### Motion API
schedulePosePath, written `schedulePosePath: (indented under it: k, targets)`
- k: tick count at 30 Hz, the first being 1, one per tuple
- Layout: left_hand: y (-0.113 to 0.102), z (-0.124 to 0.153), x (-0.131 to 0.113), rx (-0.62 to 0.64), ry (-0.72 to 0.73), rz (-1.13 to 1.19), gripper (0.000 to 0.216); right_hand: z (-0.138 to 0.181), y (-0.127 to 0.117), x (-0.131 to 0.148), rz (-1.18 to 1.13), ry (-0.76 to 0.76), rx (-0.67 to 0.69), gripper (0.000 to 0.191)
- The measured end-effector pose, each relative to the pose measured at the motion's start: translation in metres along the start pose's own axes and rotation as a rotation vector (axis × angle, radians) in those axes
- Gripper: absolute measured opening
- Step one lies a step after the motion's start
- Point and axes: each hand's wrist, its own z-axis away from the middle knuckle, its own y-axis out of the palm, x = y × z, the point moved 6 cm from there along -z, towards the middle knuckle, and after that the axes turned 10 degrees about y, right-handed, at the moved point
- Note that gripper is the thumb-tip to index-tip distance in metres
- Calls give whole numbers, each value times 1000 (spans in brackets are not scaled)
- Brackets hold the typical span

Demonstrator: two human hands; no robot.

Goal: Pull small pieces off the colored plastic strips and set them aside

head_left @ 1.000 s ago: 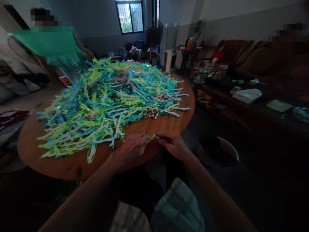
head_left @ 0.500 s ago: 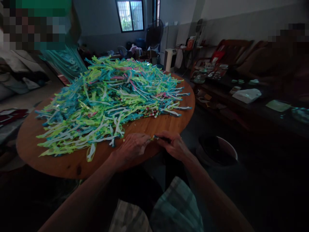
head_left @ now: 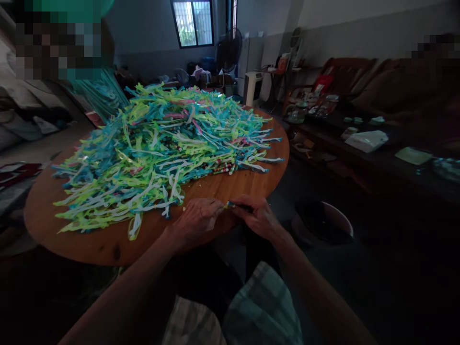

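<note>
My left hand (head_left: 199, 214) is closed in a pinch at the near edge of the round wooden table (head_left: 247, 181). Just to its right, my right hand (head_left: 257, 215) is closed too, its fingers around something dark. A tiny yellow-green and whitish piece (head_left: 227, 204) shows between the two sets of fingertips; its kind is too small to make out. Beyond my hands lies a big heap of thin plastic strips (head_left: 154, 148), yellow-green, blue and white with some pink. A few small striped sticks (head_left: 223, 168) lie at the heap's near right side.
A bucket (head_left: 338, 218) stands on the floor right of the table. Farther right is a dark low table (head_left: 381, 155) with jars, small cups and a white packet. One person in teal (head_left: 102, 91) is behind the heap at left; another sits at far right.
My hands keep almost the same pose at the table edge. The person in teal at the upper left has shifted slightly to the right.
</note>
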Motion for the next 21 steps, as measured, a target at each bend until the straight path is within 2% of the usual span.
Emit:
schedulePosePath:
  k: [6, 10, 14, 16, 17, 19, 21]
  targets:
    - [0, 0, -4, 85, -20, -72, 20, 3, 0, 3, 19, -20, 34, 21]
    - [-6, 4, -10, 118, 41, -39, 22, 11, 5, 9, 61, -34, 136, 25]
    - [-16, 21, -17, 41, 67, -22, 25, 12, 16, 24, 86, -74, 256, 23]
    - [-23, 41, -18, -37, 29, -17, 27, 0, 26, 28, 95, -92, 356, 23]
    - [-28, 54, -17, -81, -17, -11, 29, -12, 28, 29, 130, -100, 357, 29]
    - [-41, 86, -5, -148, -186, -11, 28, -43, 24, 28, 308, -125, 207, 36]
    - [-56, 117, 14, -167, -382, -41, 27, -76, 17, 23, 595, -140, -19, 30]
